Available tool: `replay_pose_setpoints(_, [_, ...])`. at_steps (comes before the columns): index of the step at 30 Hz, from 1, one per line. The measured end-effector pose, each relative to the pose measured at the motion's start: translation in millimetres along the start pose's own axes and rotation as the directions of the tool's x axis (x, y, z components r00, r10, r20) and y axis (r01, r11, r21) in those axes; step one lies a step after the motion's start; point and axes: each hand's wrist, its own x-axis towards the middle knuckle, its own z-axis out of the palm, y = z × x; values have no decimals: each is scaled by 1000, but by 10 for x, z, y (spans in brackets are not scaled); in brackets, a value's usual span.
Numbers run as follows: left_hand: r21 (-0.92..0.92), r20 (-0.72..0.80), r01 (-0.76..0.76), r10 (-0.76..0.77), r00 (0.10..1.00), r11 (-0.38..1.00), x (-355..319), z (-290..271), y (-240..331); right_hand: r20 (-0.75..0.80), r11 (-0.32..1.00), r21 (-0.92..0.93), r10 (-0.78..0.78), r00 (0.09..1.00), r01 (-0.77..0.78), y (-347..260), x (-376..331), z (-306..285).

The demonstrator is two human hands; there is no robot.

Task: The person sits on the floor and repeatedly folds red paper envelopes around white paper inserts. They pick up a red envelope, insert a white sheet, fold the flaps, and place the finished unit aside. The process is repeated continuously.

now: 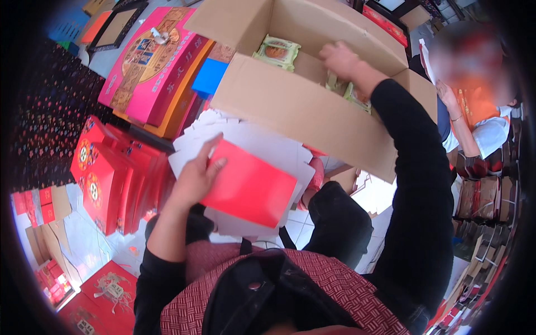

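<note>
One hand, the person's left hand (195,177), is grasping a bright red rectangular piece (251,187) by its left edge, thumb on top. The red piece is lying over a fanned stack of white pieces (296,142) with jagged edges, just above the lap of someone wearing a red patterned garment (346,290). Farther away, an open cardboard carton (296,106) is standing with its flaps spread. The right hand (341,60) is hanging inside it, toward the right; it is blurring, so I cannot tell whether the fingers are holding anything. Green-wrapped packets (357,99) are lying below the right wrist, and another light green packet (277,52) is resting in the carton's left part. To the far left, a pink box (184,64) is topping a pile beside a blue box (209,78). Nearer on the left, red boxes (101,184) are leaning together. At the far right, another person in an orange and white top (474,106) is holding something white (427,61).
</note>
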Motion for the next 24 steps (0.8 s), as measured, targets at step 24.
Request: replay_pose_setpoints(24, [-940,321,334,496,807,67,-1406,961,388,-629,100,777,148,763,621,-2101,-4052,-2715])
